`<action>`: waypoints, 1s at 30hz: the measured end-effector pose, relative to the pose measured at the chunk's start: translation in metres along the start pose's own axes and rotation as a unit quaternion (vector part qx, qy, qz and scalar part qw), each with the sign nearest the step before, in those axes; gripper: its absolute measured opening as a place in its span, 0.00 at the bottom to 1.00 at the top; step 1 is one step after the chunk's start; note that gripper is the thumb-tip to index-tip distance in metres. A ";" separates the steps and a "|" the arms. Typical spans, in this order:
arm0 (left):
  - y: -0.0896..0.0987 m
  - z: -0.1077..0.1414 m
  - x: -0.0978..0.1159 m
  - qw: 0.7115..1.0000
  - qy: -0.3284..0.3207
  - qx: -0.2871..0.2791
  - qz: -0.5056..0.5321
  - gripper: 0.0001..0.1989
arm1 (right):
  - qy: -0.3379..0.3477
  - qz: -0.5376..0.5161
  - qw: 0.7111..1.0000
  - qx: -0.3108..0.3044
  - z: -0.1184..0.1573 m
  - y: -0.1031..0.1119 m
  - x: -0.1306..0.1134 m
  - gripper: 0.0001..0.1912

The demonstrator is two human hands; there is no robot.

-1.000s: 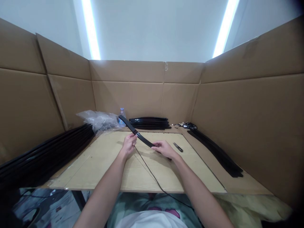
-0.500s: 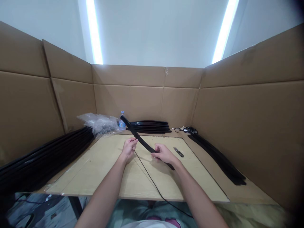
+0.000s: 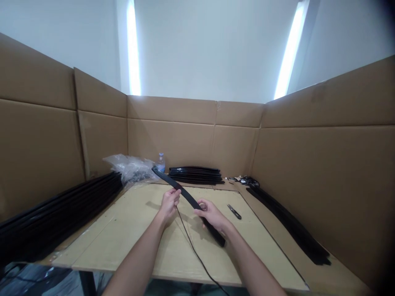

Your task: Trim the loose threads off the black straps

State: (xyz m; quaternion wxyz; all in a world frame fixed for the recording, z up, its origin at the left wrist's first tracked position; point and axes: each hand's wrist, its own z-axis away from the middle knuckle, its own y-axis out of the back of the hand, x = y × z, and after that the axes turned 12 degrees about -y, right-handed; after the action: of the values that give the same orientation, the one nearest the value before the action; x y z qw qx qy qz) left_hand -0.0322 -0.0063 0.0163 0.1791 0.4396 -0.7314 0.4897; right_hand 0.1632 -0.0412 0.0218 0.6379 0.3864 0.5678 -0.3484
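Note:
A long, slightly curved black strip (image 3: 189, 197) is held aslant above the table, its far end up to the left and its near end down to the right. My right hand (image 3: 211, 214) is closed round its lower middle, thumb on top. My left hand (image 3: 170, 202) is pinched at the strip's left edge, with a thin black cord (image 3: 191, 245) running down from its fingers past the table's front edge. Whether the left fingers also grip the strip is hard to tell. Small black snips (image 3: 234, 211) lie to the right of my right hand.
Black strips are stacked at the left (image 3: 68, 209), at the back (image 3: 196, 174) and at the right (image 3: 286, 224). Crumpled clear plastic (image 3: 134, 167) and a bottle (image 3: 161, 163) stand back left. A small dark tangle (image 3: 249, 181) lies back right. Cardboard walls (image 3: 173, 137) enclose the table (image 3: 101, 234).
The strip has turned so its broad face shows more, and its near end reaches lower. The view has tilted upward a little. Both hands keep their holds.

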 end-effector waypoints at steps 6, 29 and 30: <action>-0.009 0.007 0.000 0.998 0.042 -0.049 0.013 0.17 | -0.033 -0.093 0.991 -0.085 0.001 -0.007 -0.011 0.25; -0.027 0.018 -0.010 0.990 0.093 -0.106 0.000 0.15 | -0.033 -0.158 0.987 -0.003 -0.026 -0.018 -0.026 0.18; -0.028 0.018 -0.009 0.990 0.092 -0.105 0.002 0.15 | -0.035 -0.154 0.987 0.004 -0.026 -0.018 -0.027 0.19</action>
State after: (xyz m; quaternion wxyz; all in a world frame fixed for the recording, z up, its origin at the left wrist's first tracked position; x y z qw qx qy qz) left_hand -0.0011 -0.0214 0.0170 0.2899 0.3697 -0.7599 0.4493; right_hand 0.1325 -0.0267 0.0451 0.5945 0.2840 0.5966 -0.4582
